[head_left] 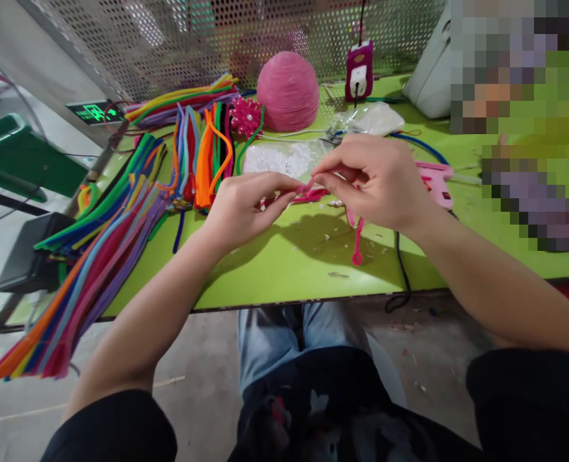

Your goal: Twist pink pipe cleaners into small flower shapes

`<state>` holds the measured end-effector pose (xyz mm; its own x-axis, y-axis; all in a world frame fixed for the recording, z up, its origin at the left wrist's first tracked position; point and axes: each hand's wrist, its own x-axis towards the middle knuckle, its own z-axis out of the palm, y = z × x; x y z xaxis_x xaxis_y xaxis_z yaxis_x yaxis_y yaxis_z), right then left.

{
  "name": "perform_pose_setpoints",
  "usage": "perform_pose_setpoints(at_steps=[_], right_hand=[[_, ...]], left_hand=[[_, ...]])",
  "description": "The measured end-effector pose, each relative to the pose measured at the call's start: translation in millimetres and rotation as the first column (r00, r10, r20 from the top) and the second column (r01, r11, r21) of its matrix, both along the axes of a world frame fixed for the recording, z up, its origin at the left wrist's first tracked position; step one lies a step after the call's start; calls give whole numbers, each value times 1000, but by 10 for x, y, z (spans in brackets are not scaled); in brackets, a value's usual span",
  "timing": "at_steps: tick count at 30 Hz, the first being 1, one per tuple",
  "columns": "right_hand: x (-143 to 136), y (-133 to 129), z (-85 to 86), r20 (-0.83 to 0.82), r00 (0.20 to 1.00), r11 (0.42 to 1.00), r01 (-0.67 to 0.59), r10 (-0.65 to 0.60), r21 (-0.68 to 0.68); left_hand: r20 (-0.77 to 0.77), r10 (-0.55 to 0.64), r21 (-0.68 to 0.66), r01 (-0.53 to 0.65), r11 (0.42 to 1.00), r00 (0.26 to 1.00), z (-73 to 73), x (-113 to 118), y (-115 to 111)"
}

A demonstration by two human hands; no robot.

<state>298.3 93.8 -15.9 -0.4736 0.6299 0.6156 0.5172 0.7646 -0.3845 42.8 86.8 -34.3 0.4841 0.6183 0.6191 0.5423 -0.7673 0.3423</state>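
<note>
My left hand (pixel 246 202) and my right hand (pixel 374 183) meet over the middle of the green table. A pink pipe cleaner (pixel 307 187) runs between them, its ends pinched by the fingertips of both. Below my right hand lies another pink pipe cleaner piece (pixel 358 242) with a small loop at its end. More pink pieces (pixel 311 196) rest behind the fingers, partly hidden. Just beyond my left hand is a clear bag of small white bits (pixel 277 159). Small pearl-like beads (pixel 335 203) are near my right fingers.
Bundles of coloured pipe cleaners (pixel 115 237) cover the table's left side, some overhanging its front edge. Behind stand a pink ball (pixel 288 93), a pink beaded flower (pixel 246 117) and a purple-cased device (pixel 359 70). A pink plastic item (pixel 436 183) and a black cable (pixel 400 276) are rightward.
</note>
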Motion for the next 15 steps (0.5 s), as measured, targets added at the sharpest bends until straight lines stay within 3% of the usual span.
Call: perform_pose_setpoints(at_steps=[6, 11, 13, 15], right_hand=[[-45, 34, -33, -167, 986, 975, -62, 26, -214], [-37, 147, -134, -275, 957, 895, -202, 93, -398], [-12, 171, -138, -253, 962, 899, -196, 100, -391], [14, 164, -114, -149, 984, 952, -137, 98, -274]], left_hand=[[-14, -95, -35, 94, 995, 995, 28, -25, -22], [6, -106, -27, 106, 994, 994, 33, -15, -41], [15, -86, -26, 86, 996, 996, 19, -3, -32], [31, -57, -40, 58, 997, 998, -7, 5, -16]])
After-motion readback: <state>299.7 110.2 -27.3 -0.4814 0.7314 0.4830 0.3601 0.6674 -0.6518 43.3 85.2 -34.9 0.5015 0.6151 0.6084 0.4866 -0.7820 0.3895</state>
